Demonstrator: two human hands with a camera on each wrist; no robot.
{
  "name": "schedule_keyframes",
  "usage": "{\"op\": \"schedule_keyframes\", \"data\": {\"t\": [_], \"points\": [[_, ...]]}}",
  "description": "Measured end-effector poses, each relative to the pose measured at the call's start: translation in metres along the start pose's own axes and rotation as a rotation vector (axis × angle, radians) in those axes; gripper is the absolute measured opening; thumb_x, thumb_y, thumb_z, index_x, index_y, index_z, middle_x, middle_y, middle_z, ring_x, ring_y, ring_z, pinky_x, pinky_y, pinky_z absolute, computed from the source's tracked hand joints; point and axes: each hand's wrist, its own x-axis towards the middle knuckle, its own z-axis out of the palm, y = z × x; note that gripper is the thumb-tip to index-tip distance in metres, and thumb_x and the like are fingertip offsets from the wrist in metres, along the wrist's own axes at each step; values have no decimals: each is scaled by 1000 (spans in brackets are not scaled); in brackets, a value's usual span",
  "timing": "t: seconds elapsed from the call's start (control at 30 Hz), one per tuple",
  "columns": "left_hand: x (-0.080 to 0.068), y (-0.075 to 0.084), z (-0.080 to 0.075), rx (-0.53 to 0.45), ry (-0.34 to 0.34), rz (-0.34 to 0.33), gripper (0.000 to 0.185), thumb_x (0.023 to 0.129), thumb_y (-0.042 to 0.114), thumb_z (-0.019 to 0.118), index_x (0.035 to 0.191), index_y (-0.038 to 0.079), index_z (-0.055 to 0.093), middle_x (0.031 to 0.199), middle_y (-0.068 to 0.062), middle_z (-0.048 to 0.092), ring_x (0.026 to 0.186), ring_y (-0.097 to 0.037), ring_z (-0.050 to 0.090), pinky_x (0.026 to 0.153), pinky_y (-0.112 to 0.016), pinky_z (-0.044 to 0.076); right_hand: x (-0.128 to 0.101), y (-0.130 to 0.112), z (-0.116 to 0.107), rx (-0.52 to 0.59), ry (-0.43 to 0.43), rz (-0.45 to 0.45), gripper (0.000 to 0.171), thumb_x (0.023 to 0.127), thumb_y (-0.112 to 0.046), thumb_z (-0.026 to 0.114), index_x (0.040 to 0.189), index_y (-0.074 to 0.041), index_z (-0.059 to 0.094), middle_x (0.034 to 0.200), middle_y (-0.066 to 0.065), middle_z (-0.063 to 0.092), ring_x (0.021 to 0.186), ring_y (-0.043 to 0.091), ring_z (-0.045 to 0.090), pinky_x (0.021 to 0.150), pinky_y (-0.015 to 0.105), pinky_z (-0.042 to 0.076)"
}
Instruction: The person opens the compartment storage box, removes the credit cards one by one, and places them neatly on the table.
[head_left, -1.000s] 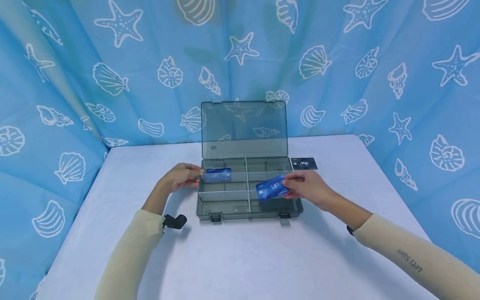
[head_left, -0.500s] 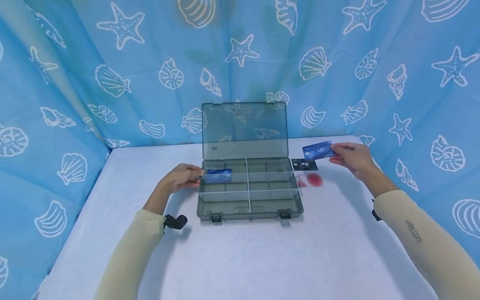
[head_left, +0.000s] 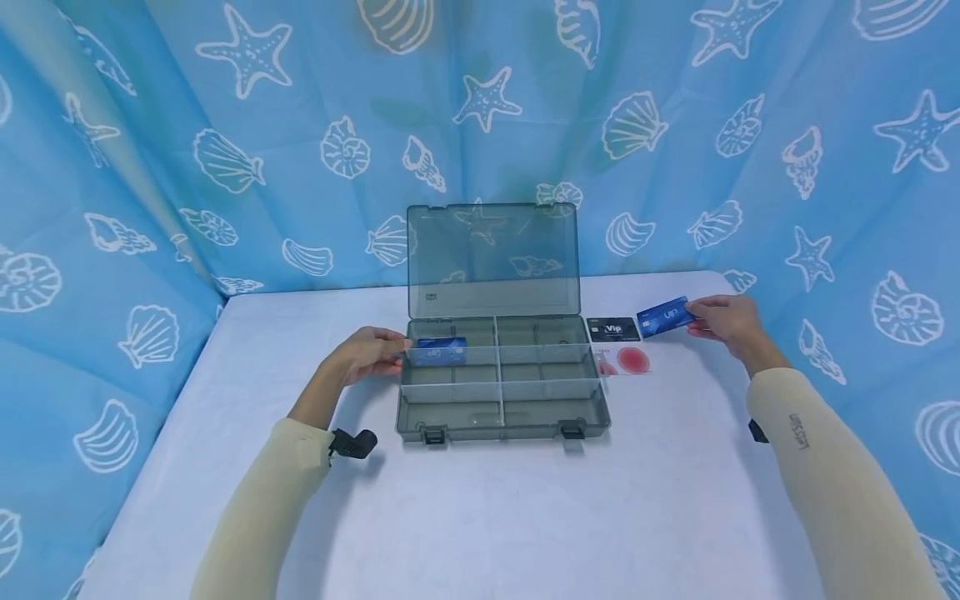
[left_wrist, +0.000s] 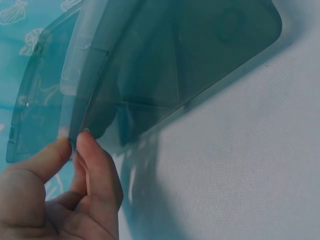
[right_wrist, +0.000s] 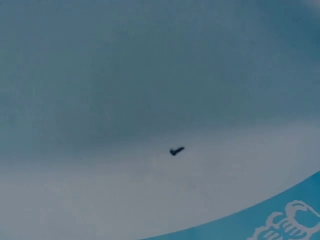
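A grey see-through compartment box point(head_left: 453, 435) lies on the table, its lid point(head_left: 493, 260) raised at the back. My left hand point(head_left: 366, 352) pinches the box's left edge between thumb and fingers; the left wrist view shows the hand point(left_wrist: 75, 192) doing so from close up. A blue card point(head_left: 441, 352) rests in a left compartment. To the right of the box, my right hand point(head_left: 726, 322) pinches the right end of another blue card point(head_left: 663, 318), which slants close over the table. Beside it lie a black "Vip" card point(head_left: 612, 330) and a pink-and-white card point(head_left: 628, 361).
Clear dividers point(head_left: 498, 367) split the box into several compartments. Two latches point(head_left: 573, 431) sit along its front. A white cloth point(head_left: 517, 525) covers the table, and a blue shell-print curtain point(head_left: 315, 208) hangs behind. The right wrist view shows only cloth and curtain.
My right hand has carried the blue card from over the box's right front compartments to the right, then lowered it beside the black card. The left hand stays on the box edge.
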Motion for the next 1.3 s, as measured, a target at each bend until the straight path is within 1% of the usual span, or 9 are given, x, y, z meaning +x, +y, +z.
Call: {"op": "schedule_keyframes", "data": {"t": [0.13, 0.4, 0.6, 0.83, 1.0, 1.1, 1.2, 1.23, 1.3], "points": [[-1, 1, 1, -1, 5, -5, 49, 96, 18, 63, 137, -1, 45, 105, -11, 57, 80, -15, 61, 73, -26, 58, 7, 7, 0, -2, 16, 37, 59, 100, -31, 56, 142, 7, 42, 124, 26, 54, 71, 7, 66, 83, 31, 56], [-1, 1, 2, -8, 2, -17, 50, 96, 19, 65, 138, -1, 45, 107, -12, 57, 81, -15, 62, 74, -27, 58, 15, 17, 1, -33, 22, 99, 60, 99, -33, 57, 143, 4, 42, 132, 26, 50, 77, 10, 65, 76, 26, 57], [-1, 2, 2, -12, -4, -19, 51, 96, 19, 64, 138, -1, 44, 106, -12, 57, 81, -15, 61, 75, -27, 58, 14, 18, 0, -22, 30, 100, 58, 100, -32, 56, 142, 4, 43, 129, 25, 52, 73, 8, 65, 69, 21, 57], [0, 1, 1, -28, -4, -31, 53, 95, 21, 66, 138, 0, 44, 107, -12, 57, 80, -15, 62, 75, -27, 58, 14, 19, 0, -32, 33, 111, 59, 100, -33, 55, 142, 6, 42, 128, 25, 52, 69, 6, 63, 69, 21, 57], [1, 0, 1, -24, -11, -22, 53, 95, 20, 66, 138, -1, 44, 108, -12, 56, 80, -15, 62, 74, -27, 58, 15, 20, -4, -56, 23, 112, 59, 100, -33, 53, 140, 9, 43, 127, 26, 52, 71, 9, 64, 67, 21, 57], [0, 0, 1, -18, -15, -22, 53, 95, 21, 66, 138, -1, 45, 108, -12, 56, 80, -15, 62, 75, -27, 58, 15, 20, -5, -112, 21, 102, 59, 101, -35, 52, 138, 10, 44, 126, 27, 54, 78, 15, 66, 71, 25, 57], [0, 1, 0, -21, -16, -27, 53, 95, 21, 67, 138, -1, 45, 106, -12, 57, 80, -15, 62, 75, -27, 58, 12, 20, -5, -158, 16, 74, 58, 101, -36, 50, 136, 11, 46, 127, 29, 55, 90, 27, 67, 80, 33, 58], [0, 1, 0, -23, -16, -27, 53, 95, 21, 67, 137, -1, 45, 106, -12, 57, 80, -15, 62, 75, -27, 58, 11, 19, -5, -171, 15, 64, 57, 102, -35, 49, 135, 11, 47, 127, 30, 55, 96, 31, 66, 83, 36, 57], [-1, 1, -1, -25, -18, -27, 52, 95, 20, 67, 138, -1, 45, 105, -12, 57, 80, -15, 62, 75, -27, 58, 8, 18, -5, -235, 21, 39, 56, 102, -37, 47, 133, 10, 50, 127, 29, 55, 104, 36, 61, 86, 42, 55]]}}
